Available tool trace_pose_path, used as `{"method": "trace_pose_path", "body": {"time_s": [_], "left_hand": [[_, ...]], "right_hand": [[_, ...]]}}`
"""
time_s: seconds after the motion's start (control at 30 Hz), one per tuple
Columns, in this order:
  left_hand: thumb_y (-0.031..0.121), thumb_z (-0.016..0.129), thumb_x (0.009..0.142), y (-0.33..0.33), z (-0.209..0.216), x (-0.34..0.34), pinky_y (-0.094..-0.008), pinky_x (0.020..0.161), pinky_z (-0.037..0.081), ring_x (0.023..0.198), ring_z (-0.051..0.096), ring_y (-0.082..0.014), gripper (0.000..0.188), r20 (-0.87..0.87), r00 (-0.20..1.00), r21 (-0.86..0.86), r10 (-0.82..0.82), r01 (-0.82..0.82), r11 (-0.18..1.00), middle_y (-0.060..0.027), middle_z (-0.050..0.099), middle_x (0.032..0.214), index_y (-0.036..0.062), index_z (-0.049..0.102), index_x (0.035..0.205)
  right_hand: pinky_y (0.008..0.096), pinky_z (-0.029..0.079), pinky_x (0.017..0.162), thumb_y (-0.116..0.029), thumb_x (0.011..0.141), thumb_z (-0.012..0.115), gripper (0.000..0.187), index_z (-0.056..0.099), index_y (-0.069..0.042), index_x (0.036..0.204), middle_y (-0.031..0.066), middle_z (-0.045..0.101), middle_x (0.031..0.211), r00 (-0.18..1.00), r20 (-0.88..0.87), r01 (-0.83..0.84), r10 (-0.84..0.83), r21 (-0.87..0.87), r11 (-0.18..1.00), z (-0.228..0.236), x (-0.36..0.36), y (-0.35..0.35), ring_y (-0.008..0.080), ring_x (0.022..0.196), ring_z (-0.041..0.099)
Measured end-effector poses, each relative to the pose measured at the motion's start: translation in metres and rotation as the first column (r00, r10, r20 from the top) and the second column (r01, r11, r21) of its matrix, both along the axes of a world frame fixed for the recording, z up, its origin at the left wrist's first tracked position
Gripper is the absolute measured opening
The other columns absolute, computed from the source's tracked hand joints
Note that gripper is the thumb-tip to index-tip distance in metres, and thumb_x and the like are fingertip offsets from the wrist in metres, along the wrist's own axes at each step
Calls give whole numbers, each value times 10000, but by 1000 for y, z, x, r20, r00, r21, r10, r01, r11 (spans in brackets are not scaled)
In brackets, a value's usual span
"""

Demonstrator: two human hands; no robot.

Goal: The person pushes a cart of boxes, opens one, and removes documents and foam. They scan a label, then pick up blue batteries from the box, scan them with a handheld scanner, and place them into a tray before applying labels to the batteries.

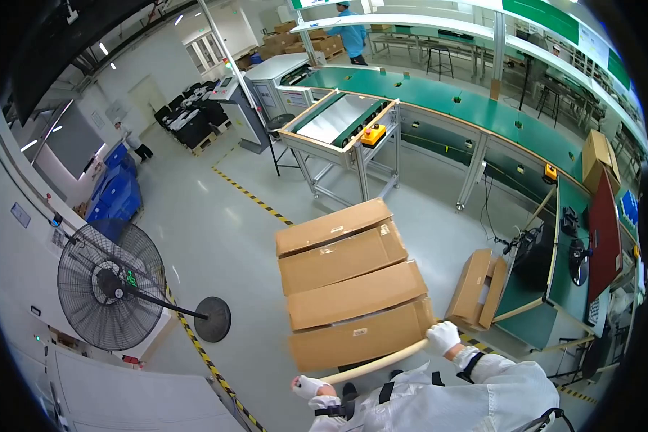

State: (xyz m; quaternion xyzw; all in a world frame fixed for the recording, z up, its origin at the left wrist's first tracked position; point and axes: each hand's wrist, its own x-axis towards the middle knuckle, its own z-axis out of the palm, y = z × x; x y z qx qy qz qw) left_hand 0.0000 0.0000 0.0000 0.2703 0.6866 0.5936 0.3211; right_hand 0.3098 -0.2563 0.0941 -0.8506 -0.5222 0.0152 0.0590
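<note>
My left hand [309, 387], in a white glove, is closed round the left end of a pale, curved push handle [376, 364]. At the handle's right end my right hand [443, 338], also gloved, has its fingers wrapped over the bar. Just beyond the bar lie large brown cardboard boxes [360, 295] in a row, with narrow dark gaps between their top panels. Whatever carries them is mostly hidden underneath; only a dark edge shows by the handle.
An open cardboard box [475, 288] stands on the floor at right, beside a green workbench [525, 317]. Ahead is a metal-framed conveyor table [338, 119]. A black pedestal fan [111, 284] and striped floor tape [252, 194] are at left. Two people stand farther off.
</note>
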Motion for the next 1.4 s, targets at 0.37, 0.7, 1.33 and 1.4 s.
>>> {"method": "trace_pose_path", "body": {"time_s": [0.37, 0.7, 1.33, 1.4], "left_hand": [[59, 540, 736, 32, 10, -69, -336, 730, 440, 714, 502, -177, 62, 101, 910, -228, -403, 415, 881, -40, 540, 765, 5, 571, 735], [59, 533, 714, 124, 44, -49, -339, 684, 454, 656, 551, -201, 97, -32, 763, -242, -646, 621, 745, -73, 570, 682, 20, 550, 627], [107, 611, 747, 194, 44, 127, -410, 542, 440, 564, 574, -345, 154, -460, 68, -52, -885, 993, 103, -157, 576, 615, 31, 596, 614], [139, 644, 762, 205, 48, 166, -417, 509, 427, 519, 548, -353, 201, -439, -6, -44, -898, 999, 15, -158, 553, 576, 30, 590, 601]], "right_hand": [[379, 462, 570, -303, 628, 709, 145, 661, -171, 596, 39, 616, 583, 988, 56, 145, -141, -63, 987, 1, -111, -26, 235, 571, 619], [383, 427, 507, -270, 553, 695, 116, 616, -185, 555, 30, 567, 524, 956, 84, 277, -282, 71, 958, -10, -191, 10, 221, 496, 582], [408, 397, 634, -222, 564, 676, 130, 562, -161, 552, 44, 550, 572, 719, 243, 657, -651, 68, 751, -14, -93, 49, 252, 599, 572], [410, 395, 628, -202, 573, 671, 121, 561, -152, 560, 51, 542, 586, 664, 271, 697, -697, 115, 708, -16, -67, 57, 258, 625, 565]]}}
